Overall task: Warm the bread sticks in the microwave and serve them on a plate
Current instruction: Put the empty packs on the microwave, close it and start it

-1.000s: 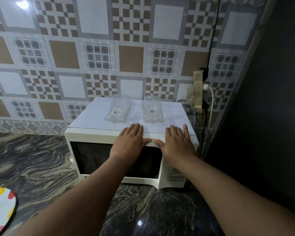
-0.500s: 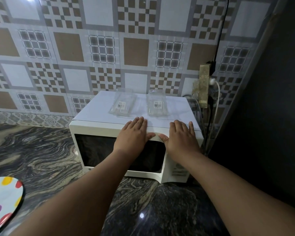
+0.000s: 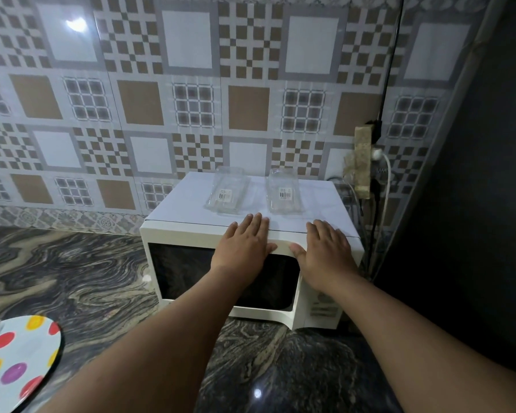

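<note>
Counter (image 3: 72,278): dark marbled stone runs under everything I see; the microwave stands on it at the back right, against the tiled wall.
Microwave (image 3: 191,210): white, door closed, dark window facing me. I cannot see inside it, so I cannot tell whether any bread sticks are in there.
Plate (image 3: 15,362): white with coloured dots, at the lower left edge of my view, well apart from the microwave and bare where it shows.
Left hand (image 3: 245,245): flat, fingers straight, palm draped over the top front edge of the microwave above the window; it grips nothing.
Right hand (image 3: 325,251): likewise flat and relaxed on the same edge, just right of the left one, thumbs nearly meeting; it holds nothing.
Left pack (image 3: 228,193): clear plastic tray with a label, on the microwave top just beyond my left fingertips, long axis running away from me.
Right pack (image 3: 283,190): a second clear labelled tray beside it, lying the same way, just ahead of the gap between my two hands.
Bread sticks: the trays look see-through and I cannot make out any contents, so I judge their whereabouts unknown.
Key relation: both packs lie straight ahead of the fingers, a short forward reach, the left hand nearer to each.
</note>
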